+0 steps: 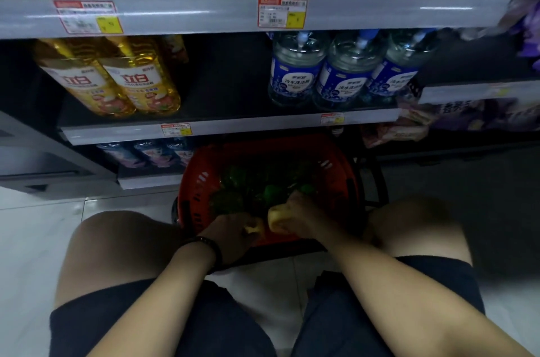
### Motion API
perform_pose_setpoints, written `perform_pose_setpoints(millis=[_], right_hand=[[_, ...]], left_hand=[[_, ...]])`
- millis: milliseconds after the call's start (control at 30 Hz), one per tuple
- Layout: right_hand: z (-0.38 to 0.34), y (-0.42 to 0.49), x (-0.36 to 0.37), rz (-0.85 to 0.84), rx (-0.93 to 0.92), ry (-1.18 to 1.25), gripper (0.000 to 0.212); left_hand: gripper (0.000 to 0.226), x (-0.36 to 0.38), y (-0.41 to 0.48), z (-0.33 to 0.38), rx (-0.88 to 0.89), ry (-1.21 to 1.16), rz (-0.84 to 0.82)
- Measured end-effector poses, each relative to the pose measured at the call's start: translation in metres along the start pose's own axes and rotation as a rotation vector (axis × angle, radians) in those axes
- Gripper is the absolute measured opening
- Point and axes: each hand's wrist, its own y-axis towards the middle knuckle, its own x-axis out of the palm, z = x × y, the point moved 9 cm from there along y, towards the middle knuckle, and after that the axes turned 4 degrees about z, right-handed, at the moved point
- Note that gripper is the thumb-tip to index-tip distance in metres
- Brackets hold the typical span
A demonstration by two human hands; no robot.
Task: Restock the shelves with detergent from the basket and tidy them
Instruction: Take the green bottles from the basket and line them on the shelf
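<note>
A red plastic basket (198, 178) stands on the floor between my knees, below the shelves. Inside it lie several green detergent bottles (233, 199), dim and hard to tell apart. My left hand (233, 232), a black band on its wrist, reaches into the near edge of the basket and closes on a yellow bottle cap (253, 228). My right hand (295, 216) sits beside it, wrapped around a second yellow-capped bottle top (276, 218). On the shelf (228, 130) above stand two yellow detergent bottles (117, 79) at left and three clear blue-labelled bottles (342, 70) at right.
A wide gap lies between the yellow and blue bottles on the middle shelf. Pink-labelled bottles (152, 153) fill the lowest shelf at left. Purple packs (473, 114) sit on the unit to the right. A grey cabinet (38, 152) stands at left on a white tiled floor.
</note>
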Motion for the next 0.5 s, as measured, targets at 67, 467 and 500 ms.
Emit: perform_pose_setpoints(millis=[67, 467, 500], right_hand=[[-0.023, -0.019, -0.023, 0.057, -0.112, -0.096, 0.035], [-0.1, -0.162, -0.156, 0.354, -0.396, 0.035, 0.052], [-0.111, -0.176, -0.168, 0.386, -0.427, 0.023, 0.053]], left_hand=[[0.047, -0.002, 0.001, -0.005, -0.013, 0.012, 0.032], [0.118, -0.015, -0.03, 0.035, 0.202, -0.128, 0.27], [0.112, -0.022, -0.036, 0.039, 0.222, -0.197, 0.306]])
